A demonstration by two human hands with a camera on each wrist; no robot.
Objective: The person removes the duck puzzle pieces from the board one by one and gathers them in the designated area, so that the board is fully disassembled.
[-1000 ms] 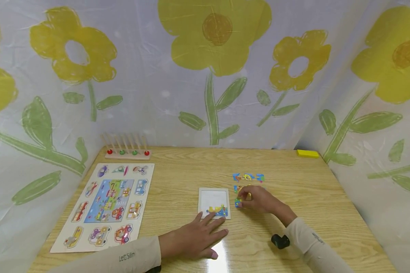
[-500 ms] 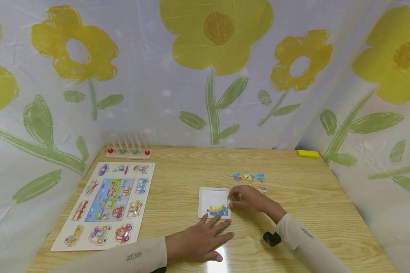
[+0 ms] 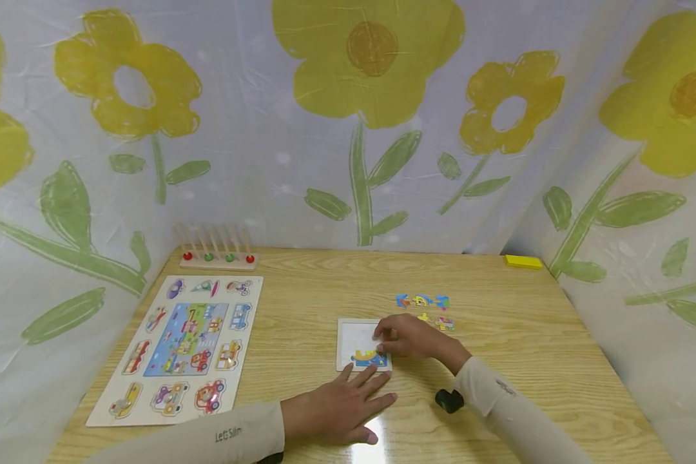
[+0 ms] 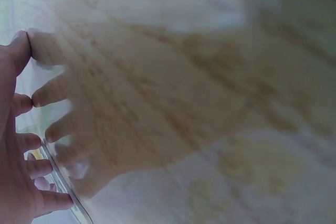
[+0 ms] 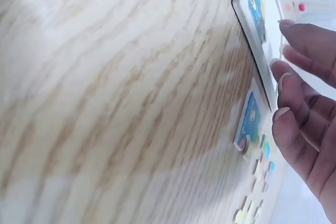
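Note:
A small white puzzle tray [image 3: 356, 332] lies mid-table, with joined blue and yellow pieces [image 3: 368, 359] along its lower right. My left hand [image 3: 342, 409] rests palm down with spread fingers, its fingertips at the tray's near edge; the left wrist view shows it at the left border. Over the tray's right side, my right hand [image 3: 408, 338] has curled fingers and pinches a puzzle piece, mostly hidden behind the fingers. In the right wrist view, a blue puzzle piece [image 5: 251, 119] lies on the table beside the tray, below the right hand's fingertips.
Loose puzzle pieces [image 3: 422, 300] lie in rows right of the tray. A large vehicle knob puzzle board [image 3: 238, 361] fills the left side. Behind it stands a peg rack [image 3: 217, 260] with red and green beads. A yellow block [image 3: 523, 261] sits at the back right.
My right hand has moved left from the loose pieces to above the tray's right side. The left hand has shifted slightly right and stays at the tray's near edge.

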